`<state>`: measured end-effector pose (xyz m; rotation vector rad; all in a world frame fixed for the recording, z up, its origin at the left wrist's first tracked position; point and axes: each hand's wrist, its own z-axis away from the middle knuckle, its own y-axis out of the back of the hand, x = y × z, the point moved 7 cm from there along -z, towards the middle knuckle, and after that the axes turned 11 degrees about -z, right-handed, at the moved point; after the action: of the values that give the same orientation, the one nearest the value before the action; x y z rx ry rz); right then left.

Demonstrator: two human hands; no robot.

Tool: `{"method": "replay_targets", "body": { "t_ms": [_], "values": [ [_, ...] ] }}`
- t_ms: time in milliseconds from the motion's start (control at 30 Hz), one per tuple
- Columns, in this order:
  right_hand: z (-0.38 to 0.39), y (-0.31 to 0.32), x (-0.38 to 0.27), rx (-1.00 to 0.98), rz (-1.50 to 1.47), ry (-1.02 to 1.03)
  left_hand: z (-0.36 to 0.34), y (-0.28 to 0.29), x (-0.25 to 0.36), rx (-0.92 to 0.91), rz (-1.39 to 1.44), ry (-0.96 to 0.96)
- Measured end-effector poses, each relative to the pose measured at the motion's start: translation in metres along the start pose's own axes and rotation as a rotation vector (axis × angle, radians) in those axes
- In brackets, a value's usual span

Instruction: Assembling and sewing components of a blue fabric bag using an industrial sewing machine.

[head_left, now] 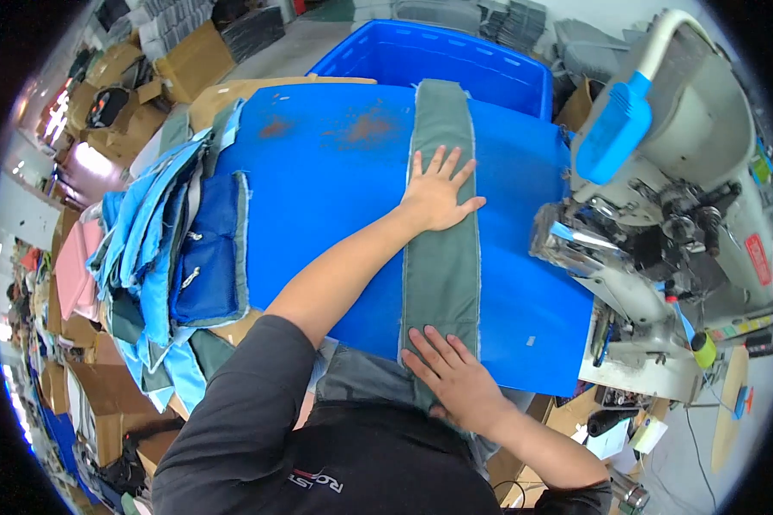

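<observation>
A long grey-green fabric strip [442, 275] with frayed edges lies lengthwise across the blue work surface [326, 197]. Its far end reaches the back edge, and its near end hangs toward my lap. My left hand [439, 193] rests flat on the strip's upper part with fingers spread. Lower down, my right hand [459, 382] lies on the near end, its fingers stretched out over the fabric and its thumb partly hidden at the front edge.
To the right stands a sewing machine [661, 232] with a light-blue piece on its arm. Blue and green fabric pieces [167, 249] are piled at the left. Behind the surface sits a blue plastic bin [438, 51]. Cardboard boxes [193, 60] stand farther back.
</observation>
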<state>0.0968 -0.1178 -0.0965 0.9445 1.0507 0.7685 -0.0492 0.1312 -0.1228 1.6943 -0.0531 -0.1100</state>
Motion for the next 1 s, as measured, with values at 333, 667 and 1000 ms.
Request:
{"method": "replay_targets", "body": {
  "t_ms": [333, 667, 1000],
  "values": [
    [0.023, -0.002, -0.020, 0.264, 0.148, -0.040, 0.056, 0.012, 0.064, 0.088, 0.026, -0.132],
    [0.196, 0.180, 0.062, 1.341, 0.090, -0.563, 0.085, 0.147, 0.054, 0.517, 0.753, -0.047],
    [0.214, 0.198, 0.121, 1.136, 0.388, -0.666, 0.053, 0.123, 0.079, 0.101, 1.557, -0.050]
  ]
}}
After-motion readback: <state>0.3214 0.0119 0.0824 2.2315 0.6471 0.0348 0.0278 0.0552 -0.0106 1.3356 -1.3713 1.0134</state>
